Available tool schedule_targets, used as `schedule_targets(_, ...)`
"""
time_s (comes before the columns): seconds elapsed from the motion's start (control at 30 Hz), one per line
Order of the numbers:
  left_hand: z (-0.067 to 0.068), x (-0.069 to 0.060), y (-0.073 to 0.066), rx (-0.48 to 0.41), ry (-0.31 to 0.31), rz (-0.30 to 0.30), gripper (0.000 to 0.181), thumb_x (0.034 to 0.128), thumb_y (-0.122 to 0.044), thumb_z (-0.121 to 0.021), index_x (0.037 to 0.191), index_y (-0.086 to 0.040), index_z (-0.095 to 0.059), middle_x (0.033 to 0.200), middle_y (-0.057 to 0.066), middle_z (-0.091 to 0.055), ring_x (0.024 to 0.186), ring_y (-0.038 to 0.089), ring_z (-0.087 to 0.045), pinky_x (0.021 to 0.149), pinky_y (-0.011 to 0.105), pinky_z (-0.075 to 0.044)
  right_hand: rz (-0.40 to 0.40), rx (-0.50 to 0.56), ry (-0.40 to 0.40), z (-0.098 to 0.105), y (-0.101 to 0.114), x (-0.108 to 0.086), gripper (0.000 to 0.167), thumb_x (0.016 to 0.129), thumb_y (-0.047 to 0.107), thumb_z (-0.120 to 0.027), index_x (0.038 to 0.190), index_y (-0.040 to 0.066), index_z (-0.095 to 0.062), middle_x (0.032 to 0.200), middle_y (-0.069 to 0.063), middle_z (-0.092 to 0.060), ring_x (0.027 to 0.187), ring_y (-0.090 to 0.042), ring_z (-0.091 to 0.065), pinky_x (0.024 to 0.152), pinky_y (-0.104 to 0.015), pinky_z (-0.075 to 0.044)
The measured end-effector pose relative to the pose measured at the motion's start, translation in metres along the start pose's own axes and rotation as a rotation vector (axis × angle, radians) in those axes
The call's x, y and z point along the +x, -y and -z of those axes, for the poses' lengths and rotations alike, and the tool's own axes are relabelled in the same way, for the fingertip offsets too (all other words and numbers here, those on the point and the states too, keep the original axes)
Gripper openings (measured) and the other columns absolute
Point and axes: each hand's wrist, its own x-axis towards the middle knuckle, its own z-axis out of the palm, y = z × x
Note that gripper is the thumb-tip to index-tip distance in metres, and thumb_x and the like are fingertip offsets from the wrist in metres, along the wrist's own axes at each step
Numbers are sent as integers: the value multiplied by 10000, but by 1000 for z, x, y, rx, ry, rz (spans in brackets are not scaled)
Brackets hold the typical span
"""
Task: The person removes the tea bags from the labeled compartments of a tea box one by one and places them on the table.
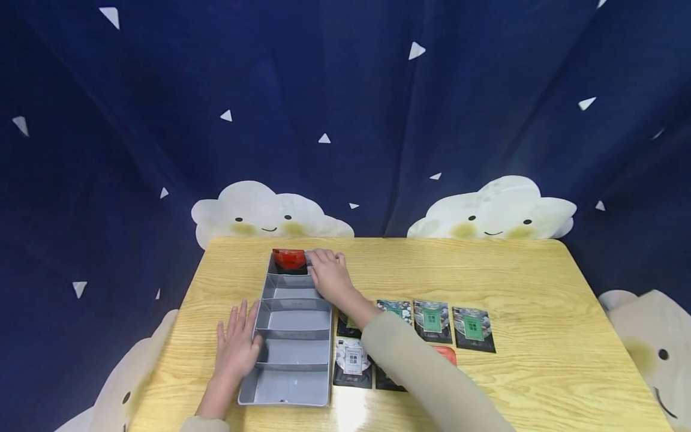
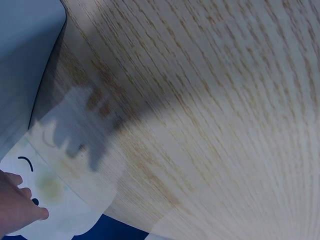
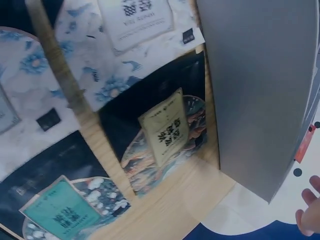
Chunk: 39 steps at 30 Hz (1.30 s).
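A long grey divided box [image 1: 291,387] lies on the table with several compartments in a row. A red and black packet [image 1: 290,259] stands in its farthest compartment. My right hand [image 1: 330,279] is over the far right corner of the box, beside that packet, fingers loosely bent. In the right wrist view only some fingertips [image 3: 309,197] show at the edge, apart from the box wall, and no held thing is visible. My left hand [image 1: 237,342] lies along the left side of the box, fingers extended and thumb near the wall.
Right of the box lie flat packets: a white-labelled one [image 1: 353,363], a yellow-labelled one [image 3: 167,132] and several green-labelled ones [image 1: 473,327]. A red packet [image 1: 445,353] is partly hidden by the right sleeve [image 1: 426,372]. A dark blue curtain [image 1: 345,90] hangs behind the wooden table [image 1: 540,288].
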Motion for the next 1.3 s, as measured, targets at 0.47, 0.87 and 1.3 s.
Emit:
schedule_targets(0.47, 0, 3, -3, 15, 49, 14, 665, 883, -176, -453, 1472, -120, -149, 1511, 197, -80, 1374, 391, -38, 1069, 592, 23, -65, 33, 184, -8, 7, 20, 446, 962, 289, -440, 1393, 201, -371, 1414, 32, -391, 1301, -151, -327, 1020, -445, -266)
schedule_targets(0.87, -1, 3, -3, 18, 47, 12, 668, 882, -175, -453, 1473, -128, -146, 1511, 192, -87, 1372, 392, -49, 1069, 593, 16, -123, 73, 306, -8, 9, 28, 519, 964, 299, -428, 1449, 205, -267, 1492, 36, -266, 1367, -164, -224, 1082, -505, -186)
schedule_targets(1.3, 1, 1, -1, 4, 51, 23, 665, 883, -172, -448, 1473, -118, -145, 1513, 193, -68, 1376, 384, -33, 1069, 588, 35, -101, 42, 374, -7, 14, 32, 525, 973, 300, -401, 1462, 207, -234, 1491, 43, -266, 1356, -165, -249, 1084, -495, -199)
